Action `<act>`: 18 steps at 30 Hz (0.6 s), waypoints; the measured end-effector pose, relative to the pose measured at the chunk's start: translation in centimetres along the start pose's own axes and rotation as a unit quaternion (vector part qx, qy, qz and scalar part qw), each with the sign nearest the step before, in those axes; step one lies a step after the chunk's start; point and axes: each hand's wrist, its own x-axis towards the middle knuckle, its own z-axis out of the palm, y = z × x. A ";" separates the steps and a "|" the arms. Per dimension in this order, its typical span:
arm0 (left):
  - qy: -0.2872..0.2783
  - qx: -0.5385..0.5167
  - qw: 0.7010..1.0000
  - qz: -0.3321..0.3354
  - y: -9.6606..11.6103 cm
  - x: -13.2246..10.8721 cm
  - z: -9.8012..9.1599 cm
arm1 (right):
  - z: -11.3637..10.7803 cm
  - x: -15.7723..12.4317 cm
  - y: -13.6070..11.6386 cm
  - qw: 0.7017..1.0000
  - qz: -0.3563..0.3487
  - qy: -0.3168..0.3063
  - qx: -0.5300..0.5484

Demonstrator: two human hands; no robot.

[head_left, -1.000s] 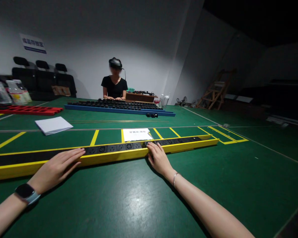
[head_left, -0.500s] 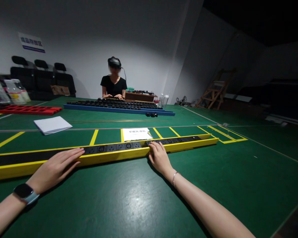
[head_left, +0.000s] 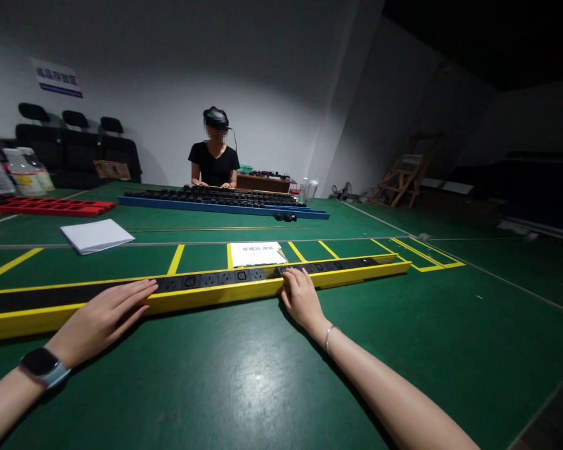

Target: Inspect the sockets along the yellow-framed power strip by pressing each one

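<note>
A long yellow rail [head_left: 244, 288] lies across the green table, with black socket modules [head_left: 211, 279] in its channel. My left hand [head_left: 106, 319] lies over the rail's left part, its extended fingers resting on the front wall and the modules. My right hand [head_left: 303, 300] is at the rail right of centre, its bent fingertips on a black module. A short gap in the row shows just left of those fingertips. The undersides of both hands are hidden.
Behind the rail are a printed label [head_left: 257, 254], a folded white paper [head_left: 97, 236] and blue rails [head_left: 220, 207] with black modules. Red rails [head_left: 51, 207] and bottles [head_left: 23, 172] stand at the left. A person [head_left: 213, 159] sits across the table.
The row's gap beside my right fingertips looks slightly wider. Both hands keep nearly the same places on the rail. The view has shifted slightly.
</note>
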 end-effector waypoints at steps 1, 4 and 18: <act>-0.001 -0.001 1.000 -0.002 0.0 0.0 0.0 | 0.0 0.0 0.0 1.000 0.002 0.000 -0.001; -0.004 -0.005 1.000 -0.007 -0.2 -0.2 0.1 | 0.0 0.0 -0.1 1.000 0.007 0.001 -0.002; -0.021 -0.028 0.999 -0.030 0.4 0.1 -0.5 | 0.6 0.8 -2.6 0.995 -0.091 0.004 0.042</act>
